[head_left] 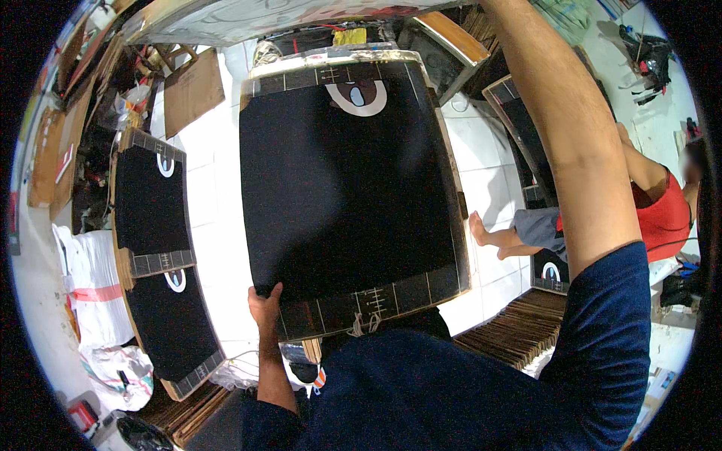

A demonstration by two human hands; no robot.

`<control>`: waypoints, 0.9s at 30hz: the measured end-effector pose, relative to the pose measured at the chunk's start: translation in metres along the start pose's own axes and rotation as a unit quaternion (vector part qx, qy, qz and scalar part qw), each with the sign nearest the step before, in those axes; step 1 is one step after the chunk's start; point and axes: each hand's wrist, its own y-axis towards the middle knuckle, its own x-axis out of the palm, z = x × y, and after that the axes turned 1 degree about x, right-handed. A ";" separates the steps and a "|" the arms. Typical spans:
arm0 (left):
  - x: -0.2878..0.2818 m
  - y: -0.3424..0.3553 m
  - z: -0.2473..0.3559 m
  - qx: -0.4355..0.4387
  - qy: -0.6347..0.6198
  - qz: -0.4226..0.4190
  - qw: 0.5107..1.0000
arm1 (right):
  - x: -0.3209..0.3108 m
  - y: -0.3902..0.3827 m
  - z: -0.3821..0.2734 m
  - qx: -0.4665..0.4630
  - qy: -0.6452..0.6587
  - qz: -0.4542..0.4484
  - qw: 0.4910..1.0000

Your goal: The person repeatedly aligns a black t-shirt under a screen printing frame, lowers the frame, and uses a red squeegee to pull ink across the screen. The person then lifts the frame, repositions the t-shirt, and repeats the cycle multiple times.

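Left hand point(265, 304) grips near-left corner of one big black panel point(342, 188), held up over white tiled floor point(210, 225) — right hand out of frame, state unknown. Two more black panels point(150, 203) stacked left; one seated person point(662, 210) right.

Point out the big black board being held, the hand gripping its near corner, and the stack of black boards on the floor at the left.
Black board point(342, 188), head view: middle of its black face.
Left hand point(265, 307), head view: knuckles at the board's near-left corner.
Stacked boards point(150, 199), head view: top board's black face.
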 end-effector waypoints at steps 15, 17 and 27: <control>0.030 0.042 0.009 0.003 0.123 0.053 0.991 | -0.003 0.014 -0.002 0.004 -0.003 0.019 1.000; 0.035 0.027 0.044 -0.033 0.242 0.112 0.963 | 0.004 -0.003 0.003 -0.006 0.005 0.021 1.000; 0.130 0.013 0.328 0.107 -0.616 -0.124 0.770 | 0.104 -0.237 0.093 -0.148 0.096 0.051 0.983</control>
